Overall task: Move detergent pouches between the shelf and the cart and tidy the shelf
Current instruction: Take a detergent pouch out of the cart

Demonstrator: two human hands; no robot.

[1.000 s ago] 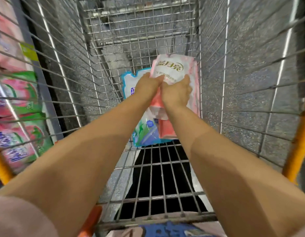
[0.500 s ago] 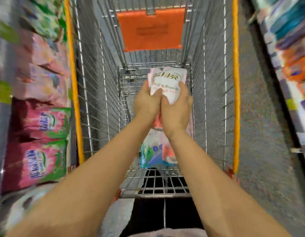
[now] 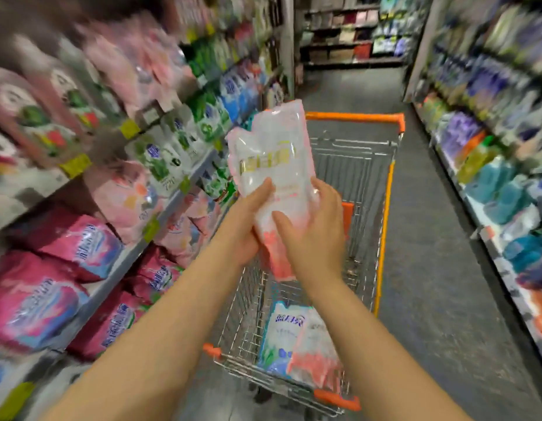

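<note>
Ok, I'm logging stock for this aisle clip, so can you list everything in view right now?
Held detergent pouch: one, white and pink, upright above the cart, gripped at its lower half.
Pouches in cart: two, a white-blue-green one and a white-pink one, lying at the near end of the basket.
Shopping cart: one, wire with orange trim, in the aisle.
Left shelving: pink, white and green detergent bags on several tiers, yellow price tags; blurred, count unclear.
Right shelving: blue, purple and teal packs; blurred, count unclear.
Far shelves: mixed goods, too small to tell.
Floor: grey.
Left hand, right hand: both holding the pouch.
</note>
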